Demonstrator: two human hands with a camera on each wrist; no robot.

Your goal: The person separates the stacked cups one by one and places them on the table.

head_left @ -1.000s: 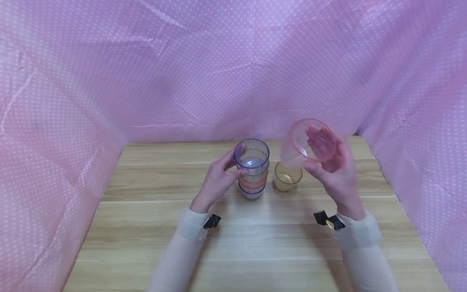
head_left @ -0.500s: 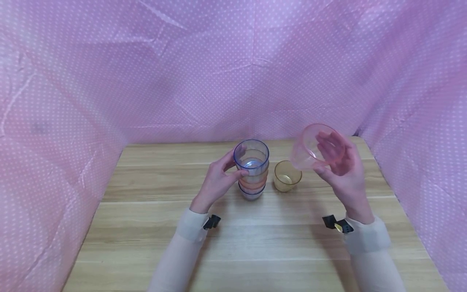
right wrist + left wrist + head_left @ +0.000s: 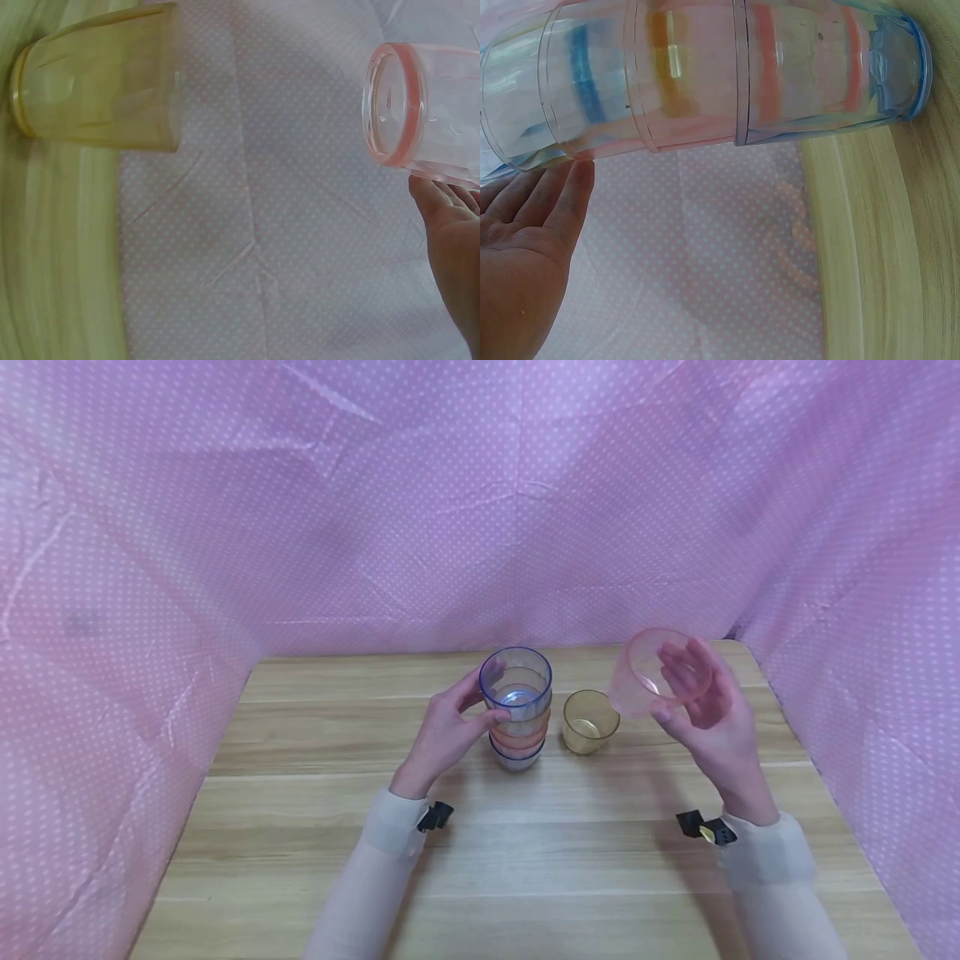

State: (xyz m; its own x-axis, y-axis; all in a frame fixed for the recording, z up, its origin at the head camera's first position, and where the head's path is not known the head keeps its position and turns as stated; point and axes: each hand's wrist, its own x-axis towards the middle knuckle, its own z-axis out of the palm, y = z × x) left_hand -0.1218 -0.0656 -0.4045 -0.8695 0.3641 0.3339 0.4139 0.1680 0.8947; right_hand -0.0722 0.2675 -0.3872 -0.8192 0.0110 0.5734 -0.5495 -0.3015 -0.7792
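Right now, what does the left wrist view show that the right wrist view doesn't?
Left wrist only: the stack of nested cups, with the left hand touching its side. Right wrist only: the yellow cup standing on the table and the pink cup held off the table by the right hand. Both show the wooden table and the pink dotted cloth.

The head camera looks forward and down on the tabletop [image 3: 300, 827] from above. The left wrist camera sits very near the stack of cups [image 3: 705, 82], seen sideways; the head view shares this stack [image 3: 516, 710]. The right wrist camera, also turned sideways, shares the yellow cup [image 3: 97, 79] [image 3: 590, 721].
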